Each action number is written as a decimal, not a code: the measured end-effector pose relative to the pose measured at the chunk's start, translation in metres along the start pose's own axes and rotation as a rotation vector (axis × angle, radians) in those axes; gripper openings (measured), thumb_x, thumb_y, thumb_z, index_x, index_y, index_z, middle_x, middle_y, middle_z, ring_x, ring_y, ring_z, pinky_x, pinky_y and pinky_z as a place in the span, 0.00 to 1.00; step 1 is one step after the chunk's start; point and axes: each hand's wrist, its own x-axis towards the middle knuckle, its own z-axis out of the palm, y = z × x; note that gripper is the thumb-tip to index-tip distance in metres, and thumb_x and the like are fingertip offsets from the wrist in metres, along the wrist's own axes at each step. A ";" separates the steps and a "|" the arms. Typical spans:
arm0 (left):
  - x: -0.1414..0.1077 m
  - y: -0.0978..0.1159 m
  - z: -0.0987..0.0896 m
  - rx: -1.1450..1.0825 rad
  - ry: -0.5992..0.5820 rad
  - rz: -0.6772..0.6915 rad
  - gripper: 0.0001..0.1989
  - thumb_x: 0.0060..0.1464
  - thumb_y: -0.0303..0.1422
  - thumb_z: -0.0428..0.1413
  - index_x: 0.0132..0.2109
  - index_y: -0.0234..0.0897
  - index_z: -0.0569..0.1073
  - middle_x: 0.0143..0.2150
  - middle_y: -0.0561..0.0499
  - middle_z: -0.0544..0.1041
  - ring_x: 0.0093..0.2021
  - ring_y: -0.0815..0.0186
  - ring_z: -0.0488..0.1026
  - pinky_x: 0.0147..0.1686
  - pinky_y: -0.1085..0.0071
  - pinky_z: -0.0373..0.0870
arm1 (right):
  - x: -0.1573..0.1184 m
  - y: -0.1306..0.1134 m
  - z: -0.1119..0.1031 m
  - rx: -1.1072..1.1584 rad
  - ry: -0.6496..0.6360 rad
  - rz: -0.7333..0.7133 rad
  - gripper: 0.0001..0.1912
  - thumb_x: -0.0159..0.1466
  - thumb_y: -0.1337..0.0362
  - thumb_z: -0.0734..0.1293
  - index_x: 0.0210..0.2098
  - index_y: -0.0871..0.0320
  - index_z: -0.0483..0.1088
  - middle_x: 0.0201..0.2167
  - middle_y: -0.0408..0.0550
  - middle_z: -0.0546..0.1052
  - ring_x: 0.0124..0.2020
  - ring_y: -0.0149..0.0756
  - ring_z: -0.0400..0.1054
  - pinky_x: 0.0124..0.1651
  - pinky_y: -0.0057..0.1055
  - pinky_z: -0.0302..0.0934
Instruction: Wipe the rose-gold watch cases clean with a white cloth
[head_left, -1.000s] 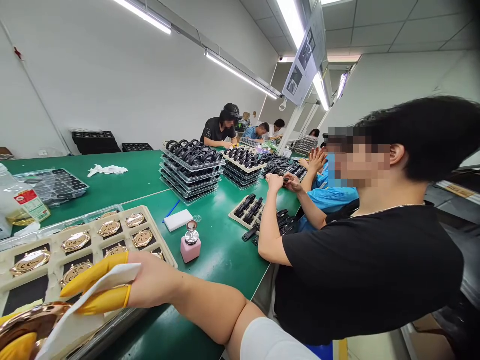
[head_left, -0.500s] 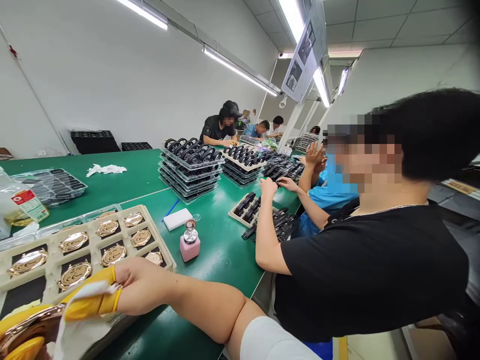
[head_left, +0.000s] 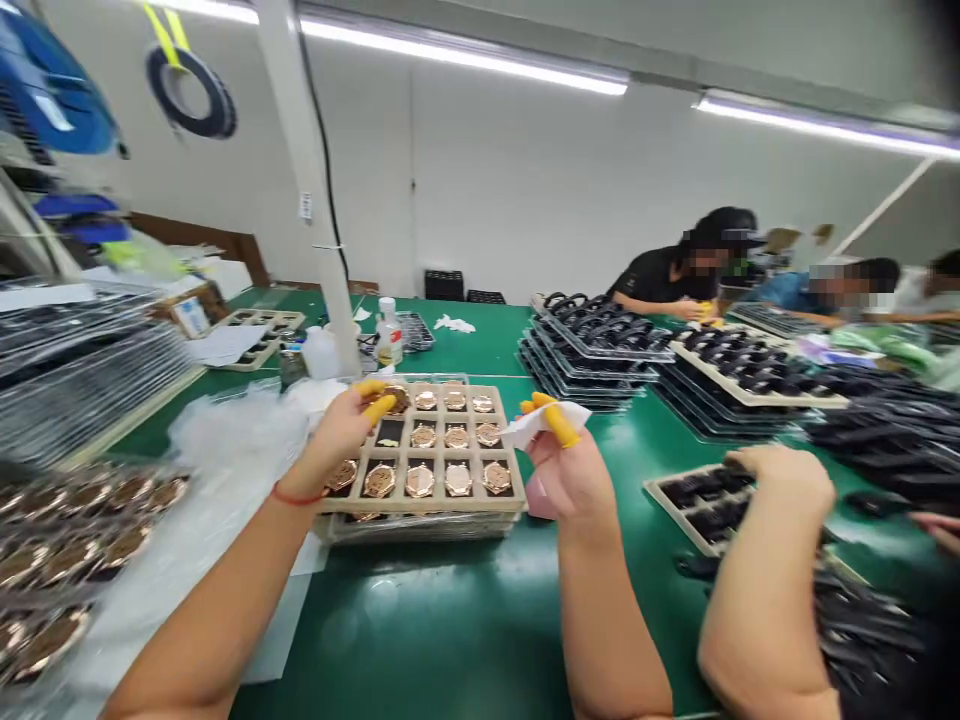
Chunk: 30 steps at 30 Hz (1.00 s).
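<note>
My left hand (head_left: pixel 346 428), in yellow finger cots, pinches a rose-gold watch case (head_left: pixel 395 400) above the back left of a beige compartment tray (head_left: pixel 427 505). More rose-gold watch cases (head_left: pixel 457 478) lie in the tray's compartments, and one compartment beside my left fingers shows only its dark lining. Right of the tray, my right hand (head_left: pixel 574 470) is raised, its yellow-cotted fingers closed on a white cloth (head_left: pixel 566 417). Partly hidden behind that hand is a pink pump bottle (head_left: pixel 540 497).
Clear plastic sheeting (head_left: pixel 217 470) and another tray of watch cases (head_left: pixel 67 560) lie at left. Stacked trays of black watch straps (head_left: pixel 592 360) stand at back right. A co-worker's arm (head_left: pixel 772 580) reaches in close on the right. A white post (head_left: pixel 315 200) rises behind the tray.
The view has swung left, bringing both forearms and the whole tray into sight. The cloth, earlier close against the held watch case, is now well apart from it on the right.
</note>
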 end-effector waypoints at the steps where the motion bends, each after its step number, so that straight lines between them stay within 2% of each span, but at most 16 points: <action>1: 0.010 -0.005 0.000 0.100 -0.034 0.003 0.16 0.49 0.39 0.56 0.43 0.34 0.74 0.34 0.48 0.77 0.32 0.63 0.72 0.28 0.73 0.67 | 0.001 -0.002 -0.001 0.023 0.011 0.035 0.15 0.48 0.59 0.76 0.34 0.56 0.75 0.29 0.42 0.77 0.28 0.27 0.69 0.31 0.23 0.65; 3: 0.023 -0.015 -0.001 0.293 -0.094 0.008 0.15 0.50 0.35 0.56 0.45 0.35 0.74 0.38 0.46 0.77 0.35 0.61 0.73 0.33 0.70 0.68 | -0.003 -0.006 0.001 0.024 -0.029 0.101 0.15 0.47 0.62 0.76 0.34 0.57 0.74 0.25 0.39 0.74 0.21 0.23 0.63 0.22 0.19 0.58; 5: 0.028 -0.024 -0.001 0.457 -0.174 0.010 0.11 0.50 0.32 0.56 0.42 0.36 0.76 0.37 0.46 0.77 0.35 0.59 0.73 0.35 0.69 0.68 | -0.008 -0.006 0.005 -0.013 -0.093 0.129 0.13 0.49 0.62 0.76 0.32 0.57 0.73 0.23 0.38 0.72 0.18 0.21 0.58 0.19 0.18 0.52; 8: 0.021 -0.029 -0.001 0.643 -0.277 0.023 0.07 0.50 0.28 0.56 0.38 0.37 0.77 0.36 0.46 0.77 0.37 0.58 0.74 0.36 0.68 0.68 | -0.011 -0.003 0.008 -0.067 -0.128 0.115 0.13 0.51 0.57 0.74 0.29 0.58 0.70 0.23 0.38 0.70 0.17 0.20 0.56 0.18 0.18 0.50; 12: 0.007 -0.027 0.012 0.803 -0.282 0.095 0.12 0.58 0.27 0.49 0.45 0.35 0.75 0.46 0.40 0.74 0.48 0.52 0.71 0.45 0.62 0.67 | -0.010 0.005 0.006 -0.192 -0.212 0.077 0.14 0.54 0.55 0.73 0.29 0.58 0.68 0.22 0.37 0.67 0.17 0.20 0.52 0.18 0.19 0.46; 14: 0.008 -0.025 0.025 0.822 -0.343 0.141 0.12 0.58 0.29 0.49 0.46 0.35 0.74 0.47 0.40 0.74 0.49 0.54 0.71 0.47 0.63 0.67 | -0.011 0.010 0.005 -0.232 -0.223 0.052 0.14 0.53 0.56 0.74 0.29 0.58 0.69 0.21 0.36 0.66 0.18 0.21 0.52 0.20 0.20 0.47; 17: 0.018 -0.024 0.038 0.803 -0.466 0.187 0.09 0.55 0.29 0.55 0.44 0.34 0.74 0.43 0.44 0.76 0.44 0.60 0.73 0.45 0.65 0.68 | -0.011 0.016 0.006 -0.284 -0.224 0.014 0.13 0.51 0.57 0.75 0.31 0.57 0.71 0.22 0.37 0.67 0.23 0.24 0.58 0.27 0.22 0.55; 19: 0.028 -0.024 0.039 0.778 -0.511 0.203 0.08 0.52 0.29 0.57 0.41 0.33 0.75 0.40 0.45 0.77 0.39 0.61 0.73 0.42 0.67 0.69 | -0.010 0.020 0.008 -0.332 -0.230 -0.011 0.13 0.51 0.59 0.75 0.33 0.56 0.72 0.26 0.39 0.71 0.28 0.28 0.63 0.34 0.25 0.60; 22: 0.030 -0.017 0.034 0.720 -0.481 0.234 0.05 0.50 0.30 0.56 0.35 0.34 0.75 0.37 0.45 0.77 0.36 0.61 0.73 0.37 0.69 0.69 | -0.008 0.028 0.013 -0.406 -0.248 -0.056 0.11 0.54 0.60 0.73 0.35 0.56 0.73 0.30 0.42 0.74 0.33 0.32 0.66 0.43 0.30 0.61; 24: 0.020 -0.009 0.033 0.659 -0.404 0.269 0.08 0.54 0.31 0.52 0.35 0.35 0.75 0.39 0.44 0.76 0.38 0.59 0.73 0.38 0.68 0.69 | -0.007 0.034 0.017 -0.453 -0.253 -0.105 0.09 0.54 0.61 0.72 0.33 0.56 0.74 0.32 0.43 0.75 0.36 0.34 0.68 0.46 0.33 0.61; 27: -0.009 0.003 0.039 0.509 -0.347 0.324 0.14 0.59 0.35 0.44 0.43 0.35 0.72 0.41 0.45 0.76 0.38 0.61 0.73 0.37 0.69 0.70 | -0.011 0.045 0.022 -0.555 -0.265 -0.223 0.08 0.51 0.62 0.74 0.30 0.56 0.74 0.40 0.47 0.75 0.45 0.38 0.67 0.51 0.35 0.59; 28: -0.020 0.005 0.042 0.433 -0.342 0.331 0.15 0.60 0.37 0.43 0.44 0.35 0.71 0.39 0.46 0.77 0.36 0.62 0.74 0.34 0.70 0.70 | -0.012 0.048 0.023 -0.601 -0.285 -0.260 0.10 0.52 0.61 0.74 0.32 0.56 0.74 0.42 0.48 0.74 0.46 0.38 0.67 0.51 0.35 0.59; 30: -0.038 0.005 0.048 0.219 -0.292 0.271 0.17 0.60 0.42 0.43 0.35 0.36 0.69 0.28 0.50 0.75 0.26 0.64 0.71 0.26 0.72 0.68 | -0.014 0.052 0.024 -0.665 -0.321 -0.291 0.17 0.54 0.59 0.73 0.42 0.56 0.72 0.43 0.49 0.74 0.42 0.37 0.68 0.47 0.34 0.62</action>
